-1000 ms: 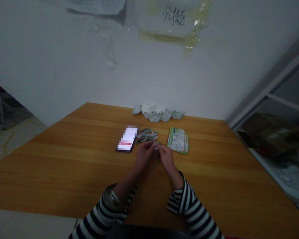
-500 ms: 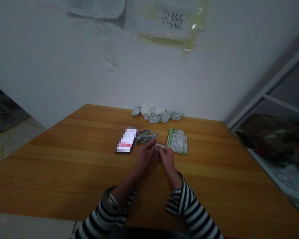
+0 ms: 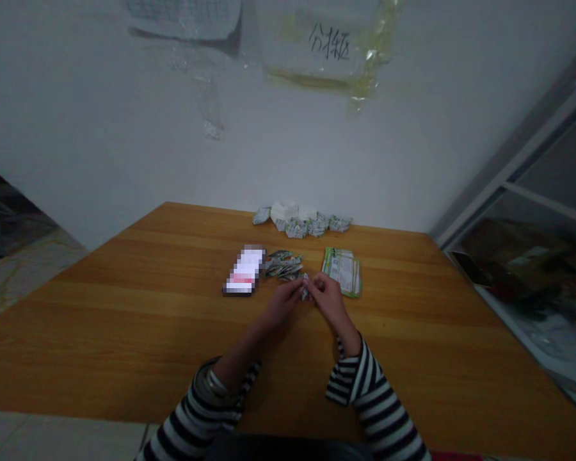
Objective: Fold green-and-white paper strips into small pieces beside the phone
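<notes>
My left hand [image 3: 279, 303] and my right hand [image 3: 328, 299] meet over the middle of the wooden table [image 3: 125, 333]. Between their fingertips both pinch a small folded piece of printed paper [image 3: 305, 287], held just above the tabletop. Just beyond my left hand lies a little heap of folded paper pieces [image 3: 283, 264]. A flat stack of green-printed paper sheets [image 3: 343, 271] lies just beyond my right hand. Both sleeves are black-and-white striped.
A phone [image 3: 244, 270] with a lit screen lies left of the folded heap. A row of crumpled folded papers [image 3: 301, 221] sits at the table's far edge by the white wall. A glass-fronted cabinet [image 3: 532, 256] stands at the right. Taped plastic sheets [image 3: 326, 45] hang on the wall.
Both hands have shifted slightly away from me and to the right, and the paper piece has turned between the fingertips. Nothing else on the table moved.
</notes>
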A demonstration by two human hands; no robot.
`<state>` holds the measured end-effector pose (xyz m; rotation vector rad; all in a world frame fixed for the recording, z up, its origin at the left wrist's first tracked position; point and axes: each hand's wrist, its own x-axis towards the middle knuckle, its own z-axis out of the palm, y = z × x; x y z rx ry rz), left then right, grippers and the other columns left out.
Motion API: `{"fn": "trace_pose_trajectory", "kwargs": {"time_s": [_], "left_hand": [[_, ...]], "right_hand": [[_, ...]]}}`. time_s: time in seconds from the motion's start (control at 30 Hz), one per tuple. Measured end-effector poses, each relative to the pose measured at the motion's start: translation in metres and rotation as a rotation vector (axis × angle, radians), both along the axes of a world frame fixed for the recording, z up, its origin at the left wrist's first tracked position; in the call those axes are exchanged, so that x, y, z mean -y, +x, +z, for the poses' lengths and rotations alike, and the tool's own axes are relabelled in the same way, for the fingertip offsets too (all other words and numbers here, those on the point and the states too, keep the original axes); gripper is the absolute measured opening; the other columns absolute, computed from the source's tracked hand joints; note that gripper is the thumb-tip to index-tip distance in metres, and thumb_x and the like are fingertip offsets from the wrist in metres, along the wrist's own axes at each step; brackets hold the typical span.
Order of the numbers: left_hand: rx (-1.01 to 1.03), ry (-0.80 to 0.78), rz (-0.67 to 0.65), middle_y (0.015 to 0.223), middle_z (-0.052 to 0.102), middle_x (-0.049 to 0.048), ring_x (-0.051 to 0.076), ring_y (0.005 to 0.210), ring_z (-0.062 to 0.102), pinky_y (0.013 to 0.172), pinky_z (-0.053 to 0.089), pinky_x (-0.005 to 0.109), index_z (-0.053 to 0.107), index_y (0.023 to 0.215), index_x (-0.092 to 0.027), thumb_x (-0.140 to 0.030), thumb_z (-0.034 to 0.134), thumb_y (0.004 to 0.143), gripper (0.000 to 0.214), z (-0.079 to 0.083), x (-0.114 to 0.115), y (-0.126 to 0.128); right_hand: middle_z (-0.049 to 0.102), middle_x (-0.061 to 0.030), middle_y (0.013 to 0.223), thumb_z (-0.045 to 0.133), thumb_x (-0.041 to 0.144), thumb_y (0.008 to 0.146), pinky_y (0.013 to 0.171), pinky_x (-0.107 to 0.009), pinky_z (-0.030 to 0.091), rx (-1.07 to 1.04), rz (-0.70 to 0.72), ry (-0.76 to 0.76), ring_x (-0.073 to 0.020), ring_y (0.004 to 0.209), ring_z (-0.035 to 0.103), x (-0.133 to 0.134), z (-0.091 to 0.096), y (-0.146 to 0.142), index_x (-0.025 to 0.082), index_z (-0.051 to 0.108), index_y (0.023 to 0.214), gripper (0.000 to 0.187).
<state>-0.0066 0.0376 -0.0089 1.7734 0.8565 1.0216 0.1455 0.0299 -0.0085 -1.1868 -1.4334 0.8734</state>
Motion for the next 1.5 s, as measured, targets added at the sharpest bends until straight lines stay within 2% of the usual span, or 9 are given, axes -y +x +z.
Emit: {"fn": "trace_pose_trajectory", "kwargs": {"time_s": [0.2, 0.33, 0.57, 0.7, 0.87, 1.03, 1.17, 1.33, 1.5], "left_hand": [[0.072, -0.034, -0.055, 0.107, 0.07, 0.0092, 0.023, 0.096, 0.063, 0.086, 0.052, 0.035, 0.066, 0.111, -0.017, -0.031, 0.047, 0.09, 0.032, 0.001, -0.001, 0.0], [0.047, 0.004, -0.03, 0.113, 0.07, 0.0094, 0.023, 0.102, 0.064, 0.093, 0.05, 0.037, 0.064, 0.118, -0.018, -0.027, 0.051, 0.086, 0.035, -0.005, -0.004, 0.001], [0.135, -0.024, 0.205, 0.102, 0.07, 0.0078, 0.021, 0.097, 0.065, 0.082, 0.054, 0.033, 0.066, 0.099, -0.017, -0.016, 0.058, 0.074, 0.027, -0.007, -0.003, -0.002], [0.336, -0.23, 0.219, 0.1, 0.073, 0.0101, 0.027, 0.1, 0.066, 0.087, 0.052, 0.04, 0.071, 0.085, -0.015, -0.026, 0.067, 0.07, 0.019, 0.0, -0.004, -0.004], [0.575, -0.565, 0.02, 0.113, 0.071, 0.0156, 0.028, 0.097, 0.069, 0.088, 0.053, 0.045, 0.07, 0.11, -0.015, -0.036, 0.071, 0.072, 0.044, 0.003, -0.008, -0.001], [0.583, -0.489, 0.172, 0.103, 0.074, 0.0151, 0.027, 0.09, 0.071, 0.083, 0.055, 0.043, 0.066, 0.111, -0.014, -0.041, 0.08, 0.066, 0.054, -0.008, -0.012, -0.003], [0.531, -0.379, 0.246, 0.095, 0.076, 0.0124, 0.028, 0.087, 0.072, 0.082, 0.056, 0.043, 0.064, 0.117, -0.014, -0.042, 0.083, 0.063, 0.064, -0.007, -0.009, -0.006], [0.392, -0.324, 0.151, 0.102, 0.075, 0.0121, 0.028, 0.094, 0.071, 0.085, 0.056, 0.042, 0.072, 0.107, -0.014, -0.047, 0.073, 0.073, 0.047, 0.004, -0.003, -0.001], [0.23, -0.215, 0.295, 0.091, 0.077, 0.009, 0.026, 0.085, 0.071, 0.083, 0.056, 0.041, 0.076, 0.089, -0.015, -0.038, 0.07, 0.073, 0.029, -0.001, -0.004, -0.001]], "right_hand": [[0.055, 0.0064, 0.057, 0.063, 0.043, 0.082, 0.047, -0.023, 0.039, -0.005, -0.03, 0.015, -0.0136, 0.049, 0.053, 0.003, 0.004, -0.001, 0.022, 0.053, 0.09, 0.025], [0.061, 0.0023, 0.065, 0.057, 0.036, 0.085, 0.055, -0.024, 0.043, 0.121, -0.032, 0.07, -0.0146, 0.057, 0.057, 0.003, -0.002, -0.002, 0.02, 0.056, 0.091, 0.016], [0.062, 0.0022, 0.07, 0.055, 0.02, 0.08, 0.058, -0.024, 0.041, 0.275, -0.021, 0.136, -0.0149, 0.062, 0.057, 0.011, -0.005, -0.014, 0.021, 0.061, 0.094, 0.016], [0.064, 0.0004, 0.068, 0.054, 0.018, 0.077, 0.057, -0.024, 0.042, 0.092, -0.085, 0.157, -0.0152, 0.061, 0.057, 0.01, -0.007, -0.02, 0.02, 0.066, 0.079, 0.013], [0.065, -0.0005, 0.067, 0.056, 0.021, 0.075, 0.056, -0.025, 0.045, -0.145, -0.126, 0.085, -0.0158, 0.059, 0.058, 0.001, -0.015, -0.013, 0.019, 0.069, 0.077, 0.013], [0.067, -0.0006, 0.07, 0.058, 0.028, 0.079, 0.059, -0.025, 0.05, -0.224, 0.047, 0.021, -0.0156, 0.062, 0.062, 0.003, -0.009, -0.015, 0.02, 0.068, 0.078, 0.013], [0.07, -0.0024, 0.092, 0.071, 0.036, 0.073, 0.065, -0.028, 0.056, -0.447, 0.052, -0.036, -0.0171, 0.077, 0.066, 0.003, -0.008, -0.025, 0.022, 0.062, 0.087, 0.022], [0.067, -0.0007, 0.071, 0.077, 0.042, 0.065, 0.059, -0.029, 0.055, -0.472, -0.023, -0.129, -0.0156, 0.061, 0.063, 0.0, -0.018, -0.026, 0.019, 0.059, 0.069, 0.029], [0.063, 0.0007, 0.059, 0.073, 0.04, 0.069, 0.05, -0.025, 0.047, -0.327, -0.093, -0.097, -0.0138, 0.052, 0.057, 0.004, -0.017, -0.026, 0.018, 0.061, 0.068, 0.025]]}}
